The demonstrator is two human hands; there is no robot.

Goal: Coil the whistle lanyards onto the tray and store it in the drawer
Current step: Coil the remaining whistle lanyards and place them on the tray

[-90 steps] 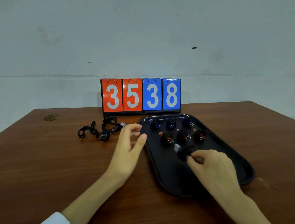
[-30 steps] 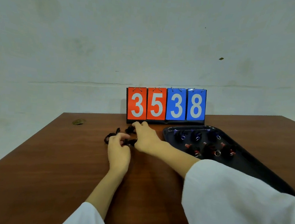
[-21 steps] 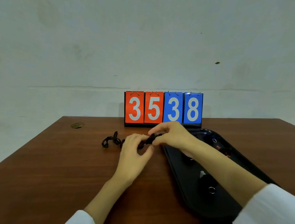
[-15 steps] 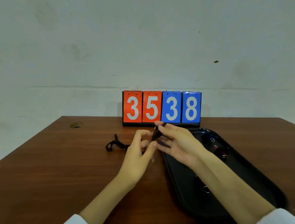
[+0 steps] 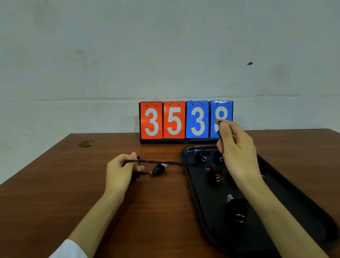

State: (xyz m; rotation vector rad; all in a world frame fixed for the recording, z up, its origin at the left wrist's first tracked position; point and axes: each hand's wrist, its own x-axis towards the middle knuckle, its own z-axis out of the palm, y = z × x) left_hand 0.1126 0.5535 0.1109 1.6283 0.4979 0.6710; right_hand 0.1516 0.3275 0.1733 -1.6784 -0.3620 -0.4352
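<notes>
Whereas lanyard [image 5: 162, 162] was bunched up moments ago, you're now stretching it straight: left hand [image 5: 120, 171] gripping it near whistle [image 5: 159, 169], right hand [image 5: 237, 152] pinching far end above tray [image 5: 206, 203]; coiling likely coming next.

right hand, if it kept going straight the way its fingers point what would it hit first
Most likely the scoreboard: the right hand, pinching one end of the lanyard, points its fingers up and away at the blue 8 card, overlapping it in this view. How far apart they are is unclear.

hands [image 5: 120, 170] pinching taut lanyard [image 5: 162, 162], tray [image 5: 203, 204] beside
</notes>
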